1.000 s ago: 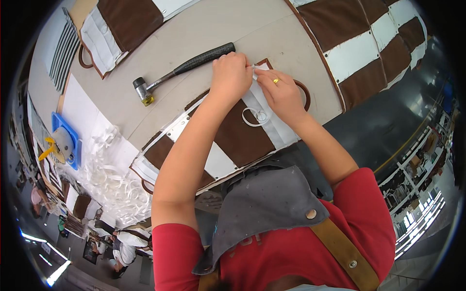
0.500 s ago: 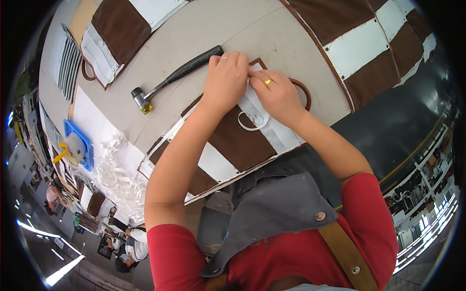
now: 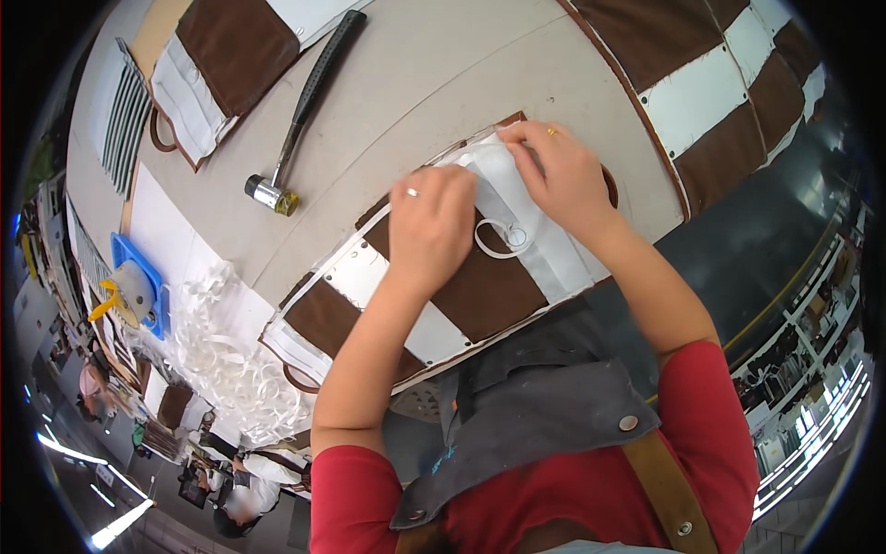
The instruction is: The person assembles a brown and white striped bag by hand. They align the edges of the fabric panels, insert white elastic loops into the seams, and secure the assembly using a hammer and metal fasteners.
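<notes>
A brown-and-white patchwork panel (image 3: 489,295) with snaps and brown loops lies slantwise before me. My right hand (image 3: 558,171) pinches its far edge near the right corner with thumb and fingers. My left hand (image 3: 432,217) is curled over the same edge further left, slightly blurred, its fingertips hidden. A narrow white strip (image 3: 343,254) runs along that edge and passes beneath the left hand. On the panel, between my hands and body, rests a white ring-shaped loop (image 3: 492,253). Beyond the left hand lies a hammer (image 3: 309,106) with a black grip and a yellow-tipped head, untouched.
A heap of white ribbon scraps (image 3: 226,369) covers the table's left edge. Behind it stands a blue tray (image 3: 159,305) with a round container and a yellow piece. More brown-and-white panels lie at the far left (image 3: 235,51) and far right (image 3: 711,102). People sit at the lower left.
The hammer has slid away from my hands and turned steeper. My left hand has come nearer along the edge, apart from the right, which has moved slightly right. The panel has shifted a little rightward.
</notes>
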Tool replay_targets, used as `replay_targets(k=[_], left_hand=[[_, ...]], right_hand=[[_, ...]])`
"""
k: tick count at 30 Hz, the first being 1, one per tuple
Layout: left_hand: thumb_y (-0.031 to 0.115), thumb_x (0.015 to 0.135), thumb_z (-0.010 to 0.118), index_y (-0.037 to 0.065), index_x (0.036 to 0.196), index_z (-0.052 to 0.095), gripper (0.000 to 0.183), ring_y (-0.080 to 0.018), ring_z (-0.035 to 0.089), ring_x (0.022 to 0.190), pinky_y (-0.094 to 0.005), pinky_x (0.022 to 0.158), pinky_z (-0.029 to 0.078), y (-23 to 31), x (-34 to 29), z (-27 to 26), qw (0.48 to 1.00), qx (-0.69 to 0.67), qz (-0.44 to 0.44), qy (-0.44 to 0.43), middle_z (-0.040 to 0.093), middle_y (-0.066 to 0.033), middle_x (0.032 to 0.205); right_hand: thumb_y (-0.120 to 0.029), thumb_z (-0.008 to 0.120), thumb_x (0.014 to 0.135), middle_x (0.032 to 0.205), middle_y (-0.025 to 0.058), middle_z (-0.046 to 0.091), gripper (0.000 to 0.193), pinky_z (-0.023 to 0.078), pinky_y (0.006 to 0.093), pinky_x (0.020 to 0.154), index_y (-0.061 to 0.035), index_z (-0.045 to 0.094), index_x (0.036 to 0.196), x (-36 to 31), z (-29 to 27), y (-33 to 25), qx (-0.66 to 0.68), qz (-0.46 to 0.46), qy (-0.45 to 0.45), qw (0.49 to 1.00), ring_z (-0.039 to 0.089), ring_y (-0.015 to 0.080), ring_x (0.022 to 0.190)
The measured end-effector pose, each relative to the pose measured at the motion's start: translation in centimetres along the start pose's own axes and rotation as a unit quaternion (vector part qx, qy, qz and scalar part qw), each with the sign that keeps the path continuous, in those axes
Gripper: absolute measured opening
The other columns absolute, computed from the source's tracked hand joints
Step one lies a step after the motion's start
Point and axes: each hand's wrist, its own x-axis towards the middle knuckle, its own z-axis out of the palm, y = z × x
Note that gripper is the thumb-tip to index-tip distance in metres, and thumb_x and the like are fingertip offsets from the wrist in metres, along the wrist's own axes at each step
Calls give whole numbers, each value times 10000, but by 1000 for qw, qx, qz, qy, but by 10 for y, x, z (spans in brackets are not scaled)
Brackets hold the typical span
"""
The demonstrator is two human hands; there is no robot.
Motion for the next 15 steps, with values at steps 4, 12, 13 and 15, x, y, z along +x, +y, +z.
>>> replay_targets(k=[4,12,13,15], left_hand=[[92,782,660,36,1135,582,366,-233,540,1096,-369,901,406,-5,-24,14,997,40,55,-28,551,-72,1244],[182,782,670,24,1209,539,474,-246,460,1179,-382,926,396,-2,-26,22,997,45,19,-57,451,-79,1390],[188,781,671,23,1208,537,477,-247,456,1179,-385,921,396,-2,-27,22,997,48,15,-60,446,-81,1395],[198,780,673,24,1206,532,482,-250,452,1177,-389,906,395,-1,-27,25,996,56,12,-61,440,-83,1402]], right_hand=[[-86,577,849,777,69,605,44,472,352,581,-61,551,873,10,3,-1,45,-25,26,998,589,259,693],[-67,581,825,767,87,587,44,471,355,566,-42,545,821,19,6,-4,-19,8,13,1000,587,268,680],[-65,583,821,764,88,585,44,473,356,565,-41,546,815,19,8,-4,-21,13,11,1000,588,268,679],[-65,583,820,765,90,586,43,477,357,565,-40,549,810,19,10,-2,-20,11,22,999,591,269,678]])
